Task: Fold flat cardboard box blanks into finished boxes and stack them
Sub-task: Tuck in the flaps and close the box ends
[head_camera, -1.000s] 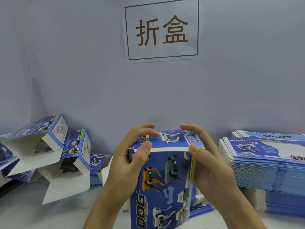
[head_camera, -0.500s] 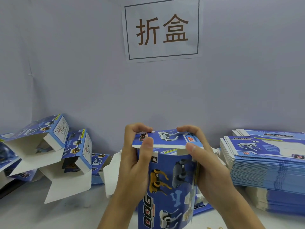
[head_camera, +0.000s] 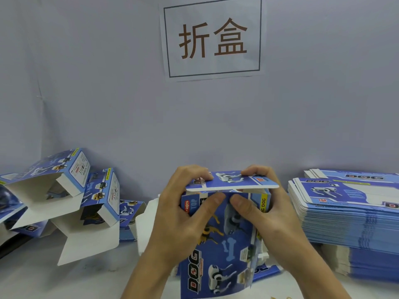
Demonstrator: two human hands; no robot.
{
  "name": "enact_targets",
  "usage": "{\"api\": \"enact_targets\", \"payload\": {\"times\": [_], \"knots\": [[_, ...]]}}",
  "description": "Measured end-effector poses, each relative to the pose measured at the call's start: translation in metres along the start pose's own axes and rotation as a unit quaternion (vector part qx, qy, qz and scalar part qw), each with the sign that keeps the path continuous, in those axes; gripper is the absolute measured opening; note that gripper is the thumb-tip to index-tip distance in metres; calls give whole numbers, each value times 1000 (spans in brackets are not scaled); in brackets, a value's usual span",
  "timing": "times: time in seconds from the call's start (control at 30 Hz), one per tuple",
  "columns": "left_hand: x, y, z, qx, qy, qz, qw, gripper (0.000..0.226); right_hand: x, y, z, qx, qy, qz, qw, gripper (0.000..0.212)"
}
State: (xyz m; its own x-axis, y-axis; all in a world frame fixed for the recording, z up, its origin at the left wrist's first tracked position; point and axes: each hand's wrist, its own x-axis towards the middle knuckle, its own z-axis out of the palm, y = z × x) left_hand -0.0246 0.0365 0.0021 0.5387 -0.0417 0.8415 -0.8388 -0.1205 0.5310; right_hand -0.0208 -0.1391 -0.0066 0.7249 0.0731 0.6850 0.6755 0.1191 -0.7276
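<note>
From the head view, at lower centre I had the box (head_camera: 224, 229) upright, my left hand (head_camera: 183, 214) and right hand (head_camera: 265, 214) both gripping it, fingers over the top flap (head_camera: 232, 182), which I judged not yet tucked. Folded boxes (head_camera: 71, 190) lay heaped at lower left, several with ends open; a tall stack of flat blanks (head_camera: 349, 214) waited at right, so I reckoned most work was left
</note>
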Motion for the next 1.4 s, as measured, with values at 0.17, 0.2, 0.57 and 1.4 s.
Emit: {"api": "enact_targets", "payload": {"times": [0.17,0.2,0.57,1.4], "knots": [[-6,0,9,-13,54,-27,998,63,5,-2,3,107,-36,49,992,62],[-6,-1,10,-15,63,-27,998,66,6,-2,5,103,-26,45,993,60],[-1,1,2,-22,9,-37,999,55,0,1,4,116,-4,63,991,56],[-5,-11,-3,32,48,-18,998,52,-1,4,6,49,33,37,998,33]]}}
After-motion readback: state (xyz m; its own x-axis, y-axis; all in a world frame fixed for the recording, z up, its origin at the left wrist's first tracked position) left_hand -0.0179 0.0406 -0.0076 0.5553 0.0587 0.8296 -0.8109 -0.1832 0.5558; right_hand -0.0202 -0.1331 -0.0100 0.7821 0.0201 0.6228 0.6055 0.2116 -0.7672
